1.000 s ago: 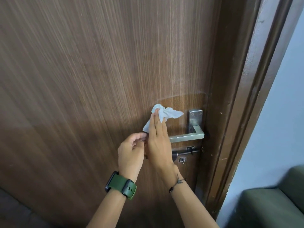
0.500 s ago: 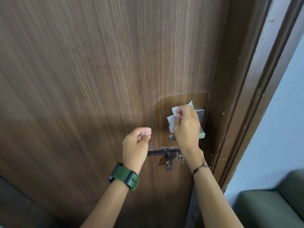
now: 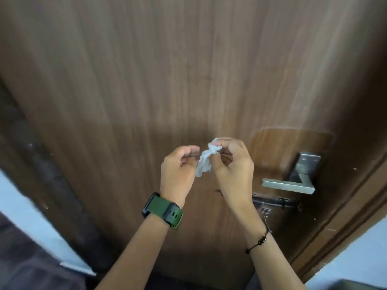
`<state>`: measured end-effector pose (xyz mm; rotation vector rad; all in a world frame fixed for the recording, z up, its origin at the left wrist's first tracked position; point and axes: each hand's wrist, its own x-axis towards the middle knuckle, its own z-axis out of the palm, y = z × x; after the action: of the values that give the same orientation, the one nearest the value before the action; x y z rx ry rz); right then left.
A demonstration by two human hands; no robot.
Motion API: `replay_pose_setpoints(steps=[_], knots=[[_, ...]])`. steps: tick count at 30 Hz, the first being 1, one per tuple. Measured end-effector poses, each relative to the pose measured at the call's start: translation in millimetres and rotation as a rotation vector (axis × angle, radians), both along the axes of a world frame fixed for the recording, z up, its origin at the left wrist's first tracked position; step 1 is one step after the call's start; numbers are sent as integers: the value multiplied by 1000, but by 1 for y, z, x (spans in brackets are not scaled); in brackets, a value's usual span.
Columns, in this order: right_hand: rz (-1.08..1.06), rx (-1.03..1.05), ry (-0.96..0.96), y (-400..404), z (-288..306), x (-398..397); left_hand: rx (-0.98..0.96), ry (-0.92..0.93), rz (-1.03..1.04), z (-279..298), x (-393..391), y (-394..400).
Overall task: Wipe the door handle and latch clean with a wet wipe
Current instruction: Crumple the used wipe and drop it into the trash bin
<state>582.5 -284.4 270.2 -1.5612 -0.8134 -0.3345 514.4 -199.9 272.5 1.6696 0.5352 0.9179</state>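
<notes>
Left of the metal lever handle, both hands, left hand and right hand, pinch a crumpled white wet wipe.

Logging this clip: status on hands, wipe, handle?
Right hand pinches wipe, left hand grips its other edge. Wipe off the door, left of handle. Latch partly behind right wrist. Nothing blocking.

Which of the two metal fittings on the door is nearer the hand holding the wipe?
The dark latch, just beside the right hand's wrist. The silver door handle sits above it and farther right.
</notes>
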Motion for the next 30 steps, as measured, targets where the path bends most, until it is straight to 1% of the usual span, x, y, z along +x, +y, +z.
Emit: replay_pose_setpoints(steps=[5,8,11,15,18,22,26,28,30], knots=[[222,-35,74,63,9,-49,-121,-63,59,5,-63,42],[287,-60,26,106,12,-89,-161,-61,144,1,-113,75],[367,-118,-31,153,10,-141,-146,-12,228,-7,-170,110],[508,-171,-78,217,-3,-225,-124,81,428,-21,-261,162],[656,-218,-67,265,-18,-288,-168,146,616,-31,-337,197],[907,-363,64,323,-45,-369,-179,224,844,-53,-434,235],[1073,-515,177,374,-86,-433,-245,293,1017,-82,-507,268],[1128,-603,232,396,-108,-453,-251,389,1076,-99,-532,285],[1152,-690,206,418,-132,-467,-241,562,1070,-123,-550,304]])
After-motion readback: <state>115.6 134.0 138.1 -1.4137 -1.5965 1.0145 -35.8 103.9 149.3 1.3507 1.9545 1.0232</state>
